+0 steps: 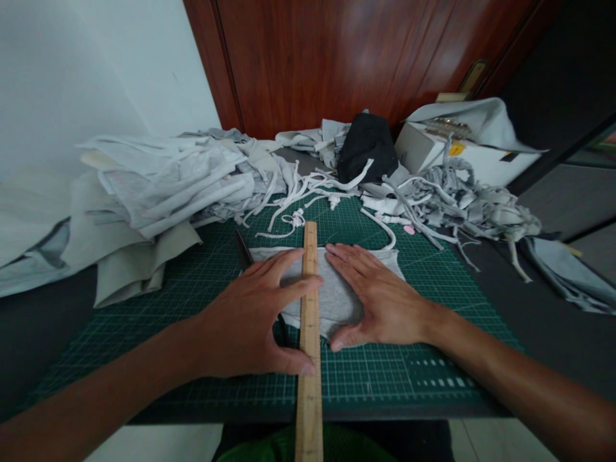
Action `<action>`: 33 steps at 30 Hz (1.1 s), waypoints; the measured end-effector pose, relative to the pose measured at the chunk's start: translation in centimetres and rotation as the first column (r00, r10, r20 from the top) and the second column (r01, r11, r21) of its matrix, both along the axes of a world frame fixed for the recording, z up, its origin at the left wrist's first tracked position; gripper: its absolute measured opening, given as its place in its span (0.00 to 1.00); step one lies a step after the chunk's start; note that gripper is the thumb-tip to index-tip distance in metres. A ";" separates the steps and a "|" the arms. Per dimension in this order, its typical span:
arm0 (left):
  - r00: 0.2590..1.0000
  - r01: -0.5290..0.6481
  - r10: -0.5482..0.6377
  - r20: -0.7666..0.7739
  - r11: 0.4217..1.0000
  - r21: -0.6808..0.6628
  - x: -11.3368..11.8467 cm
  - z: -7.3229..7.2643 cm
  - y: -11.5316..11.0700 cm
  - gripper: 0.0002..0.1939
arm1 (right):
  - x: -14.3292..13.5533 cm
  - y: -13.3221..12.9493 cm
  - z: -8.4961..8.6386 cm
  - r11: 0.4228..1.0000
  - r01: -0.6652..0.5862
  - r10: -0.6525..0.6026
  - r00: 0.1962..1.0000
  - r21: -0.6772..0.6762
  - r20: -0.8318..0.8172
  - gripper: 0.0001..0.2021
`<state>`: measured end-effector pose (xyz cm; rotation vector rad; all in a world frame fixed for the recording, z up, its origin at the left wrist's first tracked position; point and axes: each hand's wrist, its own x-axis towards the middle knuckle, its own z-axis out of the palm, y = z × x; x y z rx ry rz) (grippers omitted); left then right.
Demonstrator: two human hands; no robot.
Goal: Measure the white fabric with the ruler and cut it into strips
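Observation:
A pale wooden ruler [310, 321] lies lengthwise across a piece of light grey fabric [339, 298] on the green cutting mat [370, 378]. My left hand [250, 314] is spread with the thumb and a finger resting on the ruler; its other fingers reach over the fabric's left part. My right hand [380, 289] lies flat on the fabric, right of the ruler, with the thumb apart. A dark, thin tool [243, 248] pokes out beyond my left hand; the hand covers most of it, so its kind is unclear.
Stacked grey fabric [178, 173] stands at the left. White cords [308, 186] and a black cloth bundle [368, 147] lie at the back. Tangled grey strips [457, 199] sit by a white box [423, 151] at the right. A wooden door [317, 64] rises behind.

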<state>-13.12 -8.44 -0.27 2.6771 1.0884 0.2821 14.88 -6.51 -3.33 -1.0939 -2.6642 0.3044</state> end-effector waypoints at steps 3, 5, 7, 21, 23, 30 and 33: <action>0.999 0.036 -0.036 -0.027 0.999 0.008 0.1 0.0 0.2 0.54 | 0.0 0.0 0.0 1.000 0.002 -0.003 1.000 0.007 0.005 0.67; 0.997 0.055 -0.054 -0.054 0.999 0.000 0.2 0.1 0.3 0.56 | 0.0 0.0 0.0 1.000 0.006 -0.007 1.000 0.007 0.007 0.68; 0.996 0.046 -0.047 -0.077 0.999 -0.019 0.3 0.2 0.4 0.60 | 0.0 0.0 0.0 1.000 0.009 -0.009 1.000 0.005 0.010 0.69; 0.991 -0.014 0.003 -0.132 0.997 -0.080 1.3 0.8 0.6 0.70 | 0.2 0.1 -0.4 1.000 -0.017 0.017 1.000 0.022 -0.013 0.71; 0.993 -0.014 0.006 -0.115 0.998 -0.069 1.3 0.7 0.6 0.70 | 0.2 0.1 -0.4 1.000 -0.014 0.014 1.000 0.022 -0.016 0.70; 0.994 -0.015 0.009 -0.110 0.999 -0.050 1.1 0.5 0.5 0.70 | 0.1 0.1 -0.3 1.000 -0.011 0.011 1.000 0.022 -0.013 0.67; 0.993 -0.020 0.013 -0.117 0.998 -0.054 1.2 0.6 0.5 0.70 | 0.1 0.2 -0.3 1.000 -0.014 0.014 1.000 0.023 -0.009 0.67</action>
